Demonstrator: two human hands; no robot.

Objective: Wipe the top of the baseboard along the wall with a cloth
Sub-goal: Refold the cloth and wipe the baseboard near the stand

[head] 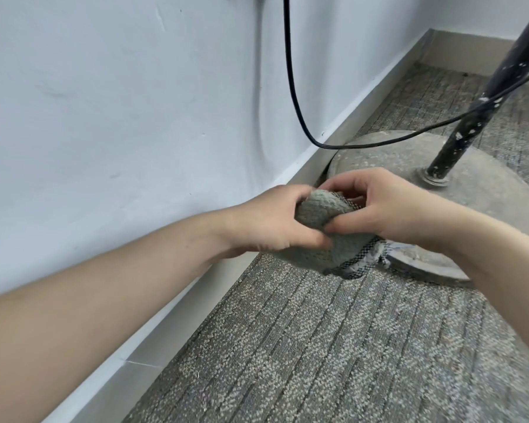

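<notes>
A grey-green terry cloth (315,212) with a dark checked border is bunched between both hands, just above the carpet and close to the wall. My left hand (266,221) grips its left side with curled fingers and thumb. From the right, my right hand (388,206) pinches the cloth, thumb against it and fingers curled over its top. The grey baseboard (171,325) runs diagonally along the foot of the pale wall (104,117), from the lower left to the far corner; its top edge lies just left of my hands.
A round, dusty stand base (477,190) with a black, paint-flecked pole (471,111) sits on the carpet right behind my hands, touching the baseboard. A black cable (290,71) hangs down the wall and loops across to the pole. Grey patterned carpet (318,346) covers the floor.
</notes>
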